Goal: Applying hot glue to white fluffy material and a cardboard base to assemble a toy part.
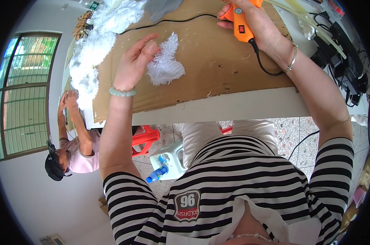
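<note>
My right hand (260,26) is wrapped around an orange hot glue gun (243,28) with a red switch and a black cord at its lower end. The gun's front end is cut off by the top of the picture. My left hand (138,57) is at a white fluffy, tinsel-like piece (167,70) on the brown cardboard (209,77). Its thumb and fingers are curled at the piece's left edge; part of the grip is hidden. The index finger lies higher, over the thumb.
White fluffy material (85,57) is heaped along the cardboard's left side. A black cable (172,19) crosses the far part. Black devices and cords (344,61) crowd the right. Another person (81,151) works at the left. Below are a red stool (146,139) and a blue bottle (157,174) on a pale stool.
</note>
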Demonstrator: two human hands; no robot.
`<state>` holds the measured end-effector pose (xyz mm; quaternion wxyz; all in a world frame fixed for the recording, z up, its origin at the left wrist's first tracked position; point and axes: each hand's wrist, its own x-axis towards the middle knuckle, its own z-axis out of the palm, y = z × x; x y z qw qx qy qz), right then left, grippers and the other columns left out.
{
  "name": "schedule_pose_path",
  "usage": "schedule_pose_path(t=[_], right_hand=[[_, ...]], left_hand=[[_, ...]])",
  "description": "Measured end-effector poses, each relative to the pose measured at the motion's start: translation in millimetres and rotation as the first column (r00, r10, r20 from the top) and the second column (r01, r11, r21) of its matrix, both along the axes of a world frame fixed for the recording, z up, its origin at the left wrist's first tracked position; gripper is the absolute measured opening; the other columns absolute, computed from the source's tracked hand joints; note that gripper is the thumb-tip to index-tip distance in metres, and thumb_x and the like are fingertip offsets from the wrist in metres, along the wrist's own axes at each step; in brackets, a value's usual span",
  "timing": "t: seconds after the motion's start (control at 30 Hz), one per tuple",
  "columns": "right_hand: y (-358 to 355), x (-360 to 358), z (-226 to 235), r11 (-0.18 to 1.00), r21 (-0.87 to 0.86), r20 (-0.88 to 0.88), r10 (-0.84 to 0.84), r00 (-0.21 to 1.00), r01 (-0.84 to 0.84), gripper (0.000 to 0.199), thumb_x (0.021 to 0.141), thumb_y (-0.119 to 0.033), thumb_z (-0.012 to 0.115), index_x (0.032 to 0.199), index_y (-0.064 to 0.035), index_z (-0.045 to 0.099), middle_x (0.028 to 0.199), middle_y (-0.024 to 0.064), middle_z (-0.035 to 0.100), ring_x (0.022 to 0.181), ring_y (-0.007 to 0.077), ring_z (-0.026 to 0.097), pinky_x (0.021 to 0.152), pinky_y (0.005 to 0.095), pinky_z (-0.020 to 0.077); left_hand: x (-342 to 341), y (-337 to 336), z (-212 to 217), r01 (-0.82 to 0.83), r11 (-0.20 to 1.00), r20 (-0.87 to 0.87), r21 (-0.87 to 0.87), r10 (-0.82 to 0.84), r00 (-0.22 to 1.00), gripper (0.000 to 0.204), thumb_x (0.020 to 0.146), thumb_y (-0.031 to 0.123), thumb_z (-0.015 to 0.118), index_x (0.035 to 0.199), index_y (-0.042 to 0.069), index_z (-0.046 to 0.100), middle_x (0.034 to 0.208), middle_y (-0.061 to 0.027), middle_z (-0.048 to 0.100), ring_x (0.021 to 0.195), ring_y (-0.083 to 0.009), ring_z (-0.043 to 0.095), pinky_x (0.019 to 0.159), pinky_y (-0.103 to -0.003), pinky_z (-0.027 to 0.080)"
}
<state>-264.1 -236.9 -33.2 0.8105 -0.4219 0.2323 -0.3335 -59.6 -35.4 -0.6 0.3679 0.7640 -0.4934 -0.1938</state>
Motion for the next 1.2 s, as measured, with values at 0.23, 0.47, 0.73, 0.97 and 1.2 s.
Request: schedule_pose_path(t=[0.23, 0.47, 0.73, 0.97, 1.2], right_hand=[[4, 2, 4, 1.000, 0.007, -0.001, -0.012, 1.000, 0.012, 0.026, 0.094, -0.030, 0.055, 0.092, -0.0049, 0.056, 0.076, 0.0082, 0.060, 0.069, 0.0196, 0.061, 0.065, 0.0341, 0.0562], [4, 2, 2, 0.999, -0.027, 0.025, -0.023, 0.999, 0.023, 0.025, 0.094, -0.030, 0.055, 0.087, -0.0051, 0.054, 0.075, 0.0087, 0.059, 0.068, 0.0200, 0.061, 0.063, 0.0343, 0.0564], [0, 2, -5, 0.999, -0.037, 0.072, 0.007, 0.997, -0.005, 0.027, 0.094, -0.028, 0.055, 0.079, -0.0074, 0.049, 0.074, 0.0084, 0.060, 0.069, 0.0195, 0.062, 0.063, 0.0344, 0.0566], [6, 1, 5, 1.000, -0.022, -0.001, -0.014, 1.000, 0.014, 0.026, 0.095, -0.028, 0.054, 0.079, -0.0070, 0.049, 0.075, 0.0085, 0.059, 0.070, 0.0195, 0.061, 0.064, 0.0341, 0.0565], [6, 0, 2, 1.000, -0.028, 0.030, -0.010, 1.000, 0.010, 0.027, 0.095, -0.027, 0.053, 0.078, -0.0074, 0.047, 0.076, 0.0086, 0.059, 0.069, 0.0203, 0.061, 0.064, 0.0342, 0.0563]], left_hand=[[8, 29, -17, 0.113, 0.993, 0.022, -0.026, -0.112, 0.993, 0.042, 0.084, 0.003, 0.067, 0.124, 0.006, 0.056, 0.093, 0.0017, 0.061, 0.078, -0.0060, 0.052, 0.069, -0.021, 0.044], [2, 24, 5, 0.043, 0.995, -0.002, -0.092, -0.043, 0.999, 0.038, 0.084, 0.006, 0.067, 0.120, 0.014, 0.061, 0.094, -0.0013, 0.065, 0.067, -0.0079, 0.056, 0.063, -0.022, 0.046], [48, 49, 12, -0.074, 0.989, 0.825, 0.127, -0.064, 0.562, 0.032, 0.079, 0.026, 0.071, 0.108, 0.012, 0.065, 0.085, -0.0139, 0.068, 0.073, -0.0309, 0.065, 0.064, -0.040, 0.052], [32, 32, 11, 0.136, 0.980, 0.894, -0.146, 0.072, 0.442, 0.009, 0.075, 0.014, 0.071, 0.079, 0.006, 0.067, 0.075, -0.0096, 0.065, 0.064, -0.0293, 0.062, 0.060, -0.038, 0.050], [30, 20, -28, -0.031, 0.999, 0.616, -0.006, 0.028, 0.787, 0.012, 0.077, 0.012, 0.070, 0.087, 0.005, 0.067, 0.073, -0.0075, 0.063, 0.062, -0.0190, 0.059, 0.058, -0.030, 0.047]])
